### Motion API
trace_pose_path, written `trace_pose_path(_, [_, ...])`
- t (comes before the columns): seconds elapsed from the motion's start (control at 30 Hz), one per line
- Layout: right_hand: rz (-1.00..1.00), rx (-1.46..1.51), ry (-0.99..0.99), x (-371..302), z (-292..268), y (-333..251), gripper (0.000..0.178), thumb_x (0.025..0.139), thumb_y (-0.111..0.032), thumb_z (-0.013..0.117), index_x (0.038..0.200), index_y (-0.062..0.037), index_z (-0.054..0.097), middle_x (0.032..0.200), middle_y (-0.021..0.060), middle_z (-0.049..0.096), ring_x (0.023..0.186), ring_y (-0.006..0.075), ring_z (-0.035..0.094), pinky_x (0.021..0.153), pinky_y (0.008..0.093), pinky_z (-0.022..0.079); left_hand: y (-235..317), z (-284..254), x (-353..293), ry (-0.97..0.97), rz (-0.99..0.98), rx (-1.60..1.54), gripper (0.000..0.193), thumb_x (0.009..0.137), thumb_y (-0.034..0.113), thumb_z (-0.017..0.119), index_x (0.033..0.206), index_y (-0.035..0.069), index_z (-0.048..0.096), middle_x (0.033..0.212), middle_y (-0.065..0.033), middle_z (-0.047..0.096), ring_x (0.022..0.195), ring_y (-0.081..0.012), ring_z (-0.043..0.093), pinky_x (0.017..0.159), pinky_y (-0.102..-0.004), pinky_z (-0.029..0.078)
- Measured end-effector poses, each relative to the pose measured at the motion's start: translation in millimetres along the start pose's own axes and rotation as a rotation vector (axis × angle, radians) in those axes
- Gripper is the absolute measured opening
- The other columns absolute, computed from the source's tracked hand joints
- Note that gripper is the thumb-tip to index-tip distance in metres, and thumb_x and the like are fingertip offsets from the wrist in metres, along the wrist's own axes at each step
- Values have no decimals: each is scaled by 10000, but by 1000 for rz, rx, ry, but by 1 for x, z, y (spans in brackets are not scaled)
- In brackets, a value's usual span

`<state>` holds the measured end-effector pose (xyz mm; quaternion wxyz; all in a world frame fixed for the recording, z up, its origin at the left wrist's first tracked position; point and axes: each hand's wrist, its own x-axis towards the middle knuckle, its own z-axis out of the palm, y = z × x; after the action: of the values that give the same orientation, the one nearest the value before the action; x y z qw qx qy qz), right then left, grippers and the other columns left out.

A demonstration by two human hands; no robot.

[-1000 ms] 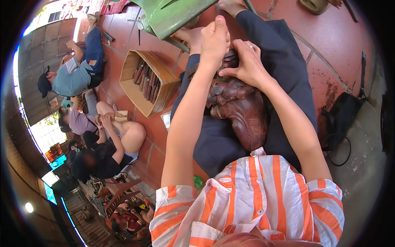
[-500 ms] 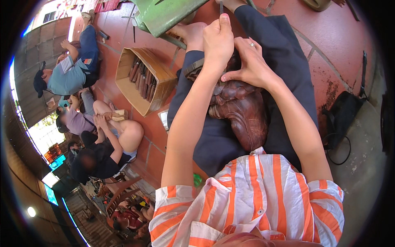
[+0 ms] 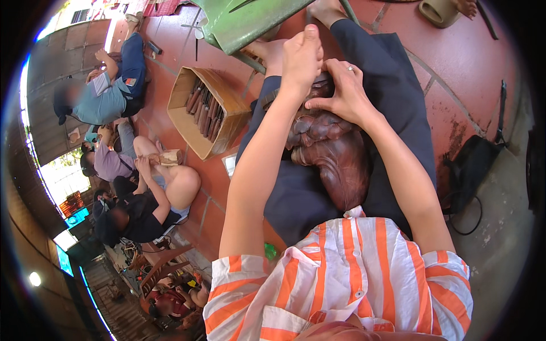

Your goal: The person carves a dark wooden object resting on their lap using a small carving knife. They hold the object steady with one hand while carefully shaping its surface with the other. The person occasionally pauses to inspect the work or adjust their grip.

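Observation:
A dark reddish-brown wood carving [image 3: 341, 170] with rounded, folded shapes rests across my lap between my thighs. My right hand [image 3: 347, 91], a ring on one finger, grips its far part with thumb and fingers spread around it. My left hand [image 3: 302, 59] is a closed fist above the far left end of the carving, thumb on top. The thin metal tool that showed past this thumb in the earlier frame is hidden now. My left forearm covers part of the carving.
To the left, a cardboard box [image 3: 234, 128] holds several wooden-handled tools [image 3: 205, 111] on the tiled floor. Ahead stands a green plastic seat [image 3: 244, 23]. A black bag [image 3: 475, 165] lies at the right. Several people sit working at the left, one with a pale wood block [image 3: 170, 157].
My left fist has tipped and lowered slightly, and the metal shaft above its thumb has gone out of sight. My right hand keeps its hold on the carving. The view has shifted a little.

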<state>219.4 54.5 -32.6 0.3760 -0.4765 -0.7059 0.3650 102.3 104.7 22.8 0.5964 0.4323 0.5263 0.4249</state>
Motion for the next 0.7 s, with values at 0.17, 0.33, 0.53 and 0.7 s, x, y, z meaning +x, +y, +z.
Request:
trace_pose_path(0.17, [-32,-63,-77,0,-6,-12,724,554,-441,856,1092,-63,554,1062,89,574,1156,301,488,1085,540,185,10,-11,-12,86,-37,-126,516,1011,482,367,643,122,327,549,28,304,420,-55,257,365,-212,173])
trace_pose_path(0.33, [-5,-146,-14,-3,2,-15,665,570,-404,854,1068,-74,563,1056,77,574,1138,289,495,1075,554,184,2,-18,-11,216,55,-208,526,1003,506,368,659,108,344,529,35,308,407,-46,243,364,-227,161])
trace_pose_path(0.53, [51,-186,-34,2,9,-18,618,581,-377,858,1027,-73,557,1042,68,567,1109,284,507,1077,543,177,-1,-21,-14,116,138,-191,553,1005,496,377,617,104,329,527,24,304,409,-54,260,363,-219,179])
trace_pose_path(0.7, [26,-163,-67,1,3,-22,745,539,-448,868,1079,-64,527,1067,77,545,1168,295,469,1102,560,129,9,-29,-19,242,-11,-334,521,1006,483,385,641,117,321,539,24,290,409,-57,233,360,-218,168])
